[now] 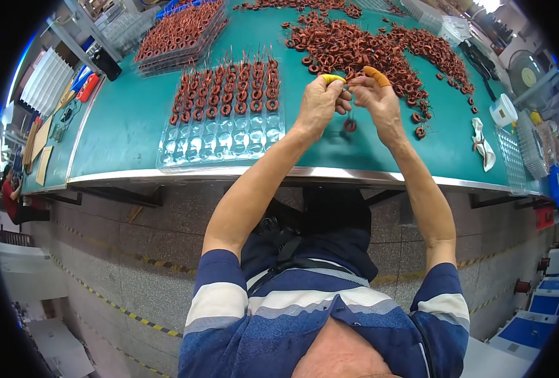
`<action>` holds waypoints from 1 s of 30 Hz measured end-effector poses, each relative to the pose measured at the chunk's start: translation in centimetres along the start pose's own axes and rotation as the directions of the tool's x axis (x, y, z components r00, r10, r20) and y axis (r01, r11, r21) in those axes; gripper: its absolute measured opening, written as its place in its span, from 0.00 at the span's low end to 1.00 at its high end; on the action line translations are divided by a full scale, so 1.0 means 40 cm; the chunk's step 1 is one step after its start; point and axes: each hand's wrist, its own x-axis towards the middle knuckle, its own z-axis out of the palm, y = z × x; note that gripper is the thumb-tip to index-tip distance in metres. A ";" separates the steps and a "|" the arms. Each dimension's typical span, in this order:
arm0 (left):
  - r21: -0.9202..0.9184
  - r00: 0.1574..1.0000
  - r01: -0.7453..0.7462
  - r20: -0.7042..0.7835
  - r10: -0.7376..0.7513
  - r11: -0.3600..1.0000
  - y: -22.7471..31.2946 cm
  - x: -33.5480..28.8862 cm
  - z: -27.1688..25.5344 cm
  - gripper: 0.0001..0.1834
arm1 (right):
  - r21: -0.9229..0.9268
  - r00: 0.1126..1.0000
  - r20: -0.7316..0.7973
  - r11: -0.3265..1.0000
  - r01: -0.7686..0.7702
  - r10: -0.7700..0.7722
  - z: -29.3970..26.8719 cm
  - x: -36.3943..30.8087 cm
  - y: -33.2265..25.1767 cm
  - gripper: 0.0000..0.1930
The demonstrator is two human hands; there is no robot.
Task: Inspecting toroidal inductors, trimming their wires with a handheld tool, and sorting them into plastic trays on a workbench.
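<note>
My left hand [320, 104], with a yellow cover on one finger, and my right hand [380, 104], with an orange cover on one finger, meet over the green table. Both are closed in a pinch on the thin wire leads of one copper ring coil [350, 126]. That coil hangs just below my fingers; exactly where each fingertip grips is too small to make out. To the left, a clear plastic tray [213, 151] holds rows of ring coils [229, 91] with leads sticking up, and its nearer pockets hold none. Beyond my hands lies a big loose heap of similar coils [349, 47].
Stacked trays full of coils [182, 38] stand at the back left. On the right are a white cup [502, 110], a white cloth-like piece [481, 145] and more clear trays [531, 148]. The table's metal front edge [330, 172] runs below my forearms. Another person [11, 195] sits far left.
</note>
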 end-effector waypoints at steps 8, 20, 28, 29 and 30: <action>0.108 0.980 -0.074 -0.176 0.092 0.991 0.026 -0.035 -0.041 0.12 | -0.575 0.959 0.023 0.781 0.245 -0.284 0.012 -0.051 -0.030 0.32; 0.135 0.982 0.049 0.174 -0.072 0.990 0.062 -0.114 -0.048 0.14 | -0.490 0.958 0.050 0.829 0.269 -0.281 0.072 -0.057 -0.056 0.12; 0.441 0.899 -0.429 0.128 0.418 0.788 0.040 -0.165 -0.012 0.14 | 0.134 0.970 0.050 0.961 -0.242 0.238 0.082 -0.102 -0.065 0.16; 0.493 0.834 -0.538 0.193 0.517 0.684 0.037 -0.164 -0.006 0.14 | 0.154 0.974 0.041 0.962 -0.227 0.223 0.073 -0.106 -0.061 0.16; 0.459 0.844 -0.530 0.211 0.492 0.713 0.063 -0.187 -0.006 0.15 | 0.118 0.974 0.065 0.967 -0.224 0.218 0.069 -0.106 -0.055 0.16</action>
